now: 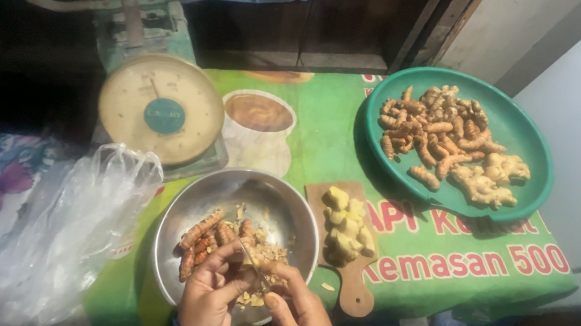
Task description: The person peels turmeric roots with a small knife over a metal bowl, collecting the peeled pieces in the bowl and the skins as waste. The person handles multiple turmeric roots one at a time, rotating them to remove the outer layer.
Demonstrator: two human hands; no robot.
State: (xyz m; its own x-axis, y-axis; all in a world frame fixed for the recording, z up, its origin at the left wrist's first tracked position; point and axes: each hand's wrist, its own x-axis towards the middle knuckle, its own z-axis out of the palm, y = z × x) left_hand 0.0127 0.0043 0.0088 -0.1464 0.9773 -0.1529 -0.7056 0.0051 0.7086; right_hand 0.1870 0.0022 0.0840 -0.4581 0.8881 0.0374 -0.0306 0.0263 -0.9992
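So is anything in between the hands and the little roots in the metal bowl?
No, nothing visible is in the way. Both the left hand and the right hand are already over the metal bowl, holding a root piece between them, with the other roots lying right beside the left hand.

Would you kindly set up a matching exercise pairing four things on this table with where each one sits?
Things:
1. Peeled yellow pieces
2. Unpeeled roots
3. Peelings
4. Kitchen scale

Places:
A. In the steel bowl under both hands
B. On the green tray
C. Far left, behind the bowl
D. On the wooden board

Pairs: 1-D, 2-B, 3-A, 4-C
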